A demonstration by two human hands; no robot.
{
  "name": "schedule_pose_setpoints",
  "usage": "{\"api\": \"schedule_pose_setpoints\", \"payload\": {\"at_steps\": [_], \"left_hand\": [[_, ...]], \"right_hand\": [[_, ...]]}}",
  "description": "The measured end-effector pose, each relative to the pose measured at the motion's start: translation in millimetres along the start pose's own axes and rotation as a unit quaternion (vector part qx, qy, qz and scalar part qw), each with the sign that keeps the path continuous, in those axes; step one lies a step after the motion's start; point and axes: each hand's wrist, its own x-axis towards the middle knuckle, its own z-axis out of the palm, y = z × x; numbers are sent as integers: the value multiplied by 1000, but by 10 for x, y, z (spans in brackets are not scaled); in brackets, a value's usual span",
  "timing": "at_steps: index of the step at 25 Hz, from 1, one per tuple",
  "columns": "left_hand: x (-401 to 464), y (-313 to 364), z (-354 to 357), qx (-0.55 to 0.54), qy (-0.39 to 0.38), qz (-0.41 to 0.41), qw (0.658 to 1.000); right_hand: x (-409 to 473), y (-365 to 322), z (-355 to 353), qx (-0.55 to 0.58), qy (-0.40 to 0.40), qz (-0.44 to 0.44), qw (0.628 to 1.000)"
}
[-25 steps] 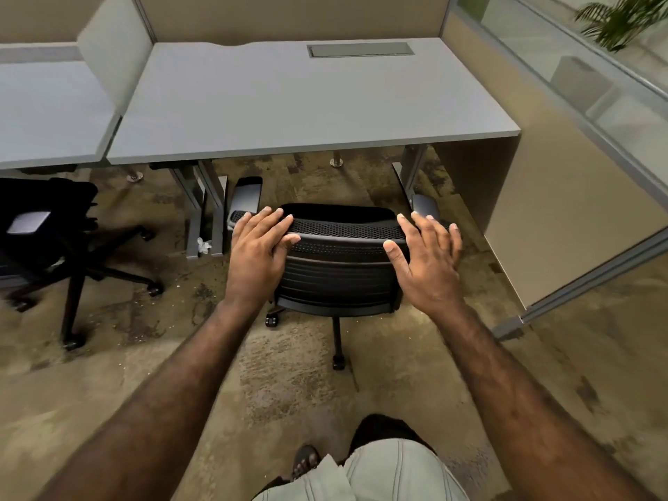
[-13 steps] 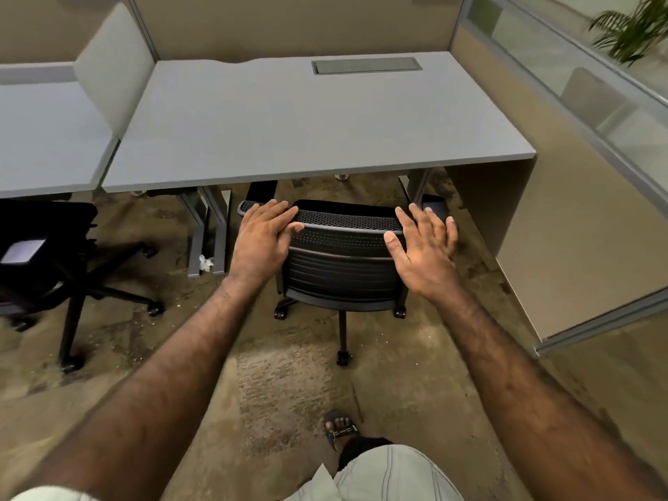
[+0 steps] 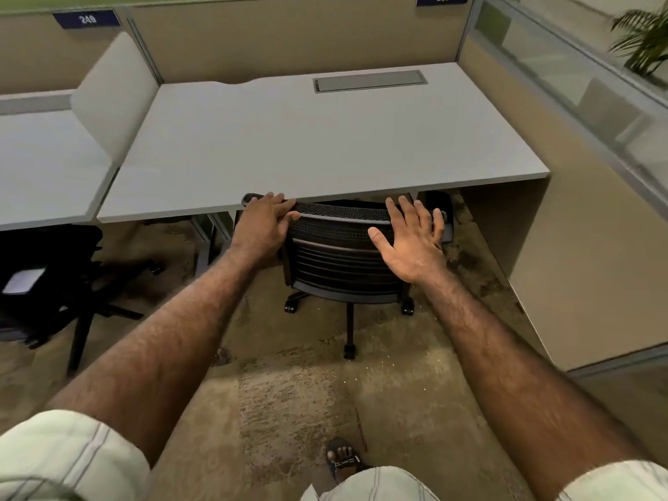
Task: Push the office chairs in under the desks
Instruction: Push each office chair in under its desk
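**Chair's nearly home, just push straight ahead**

My left hand (image 3: pixel 263 226) is curled loosely over the top left corner of the chair back (image 3: pixel 343 254), fingers draped on the mesh rim. My right hand (image 3: pixel 408 240) is flat and spread against the right side, palm pressing, not gripping. The chair sits directly in front of both hands, its top rail running left to right, already touching or just under the front edge of the desk (image 3: pixel 325 150). Both hands are about level, so I'd guess an even shove keeps it straight. Another chair (image 3: pixel 54 276) waits at the left desk.
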Motion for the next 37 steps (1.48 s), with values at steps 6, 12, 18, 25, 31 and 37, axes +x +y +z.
{"api": "schedule_pose_setpoints", "payload": {"at_steps": [6,12,18,25,31,37], "left_hand": [[312,48,21,0,-7,-13,1000],[354,-7,127,-3,1,-18,1000],[-11,-95,200,58,33,-5,998],[-974,-550,566,67,34,-81,994],[-1928,-1251,640,49,43,-188,980],[-3073,-1896,411,37,66,-279,957]], "right_hand": [[290,87,-30,-17,-13,-6,1000],[379,87,-9,-24,6,-10,1000],[242,52,55,-55,53,-28,997],[-144,-492,469,0,59,-101,993],[-526,-1220,1035,36,-43,-180,982],[-930,-2300,1565,16,-122,-271,955]]}}
